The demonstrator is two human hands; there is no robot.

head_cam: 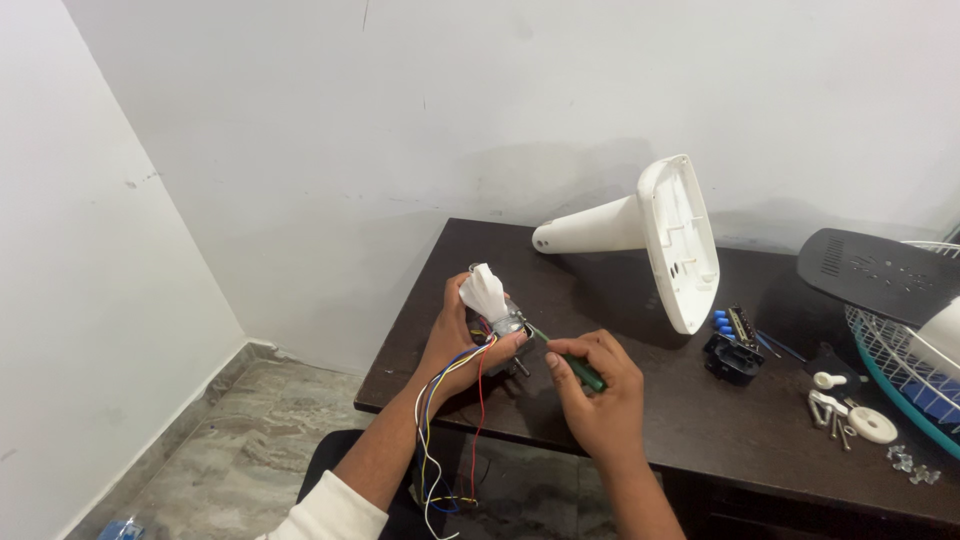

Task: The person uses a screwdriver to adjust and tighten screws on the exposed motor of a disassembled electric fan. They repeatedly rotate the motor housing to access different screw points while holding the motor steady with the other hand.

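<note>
**A:** So what's where, left to right?

**B:** The left hand point(468, 335) is wrapped tight round a small motor unit point(497, 312), held up over the desk point(600, 300) edge, coloured wires point(440, 420) dangling below. Just right of it, the right hand point(592, 385) is pinched shut on a green screwdriver point(570, 362).

**A:** Pointing which way?

**B:** Its shaft slants up-left, tip right at the motor's metal side. Both hands nearly touch.
</note>
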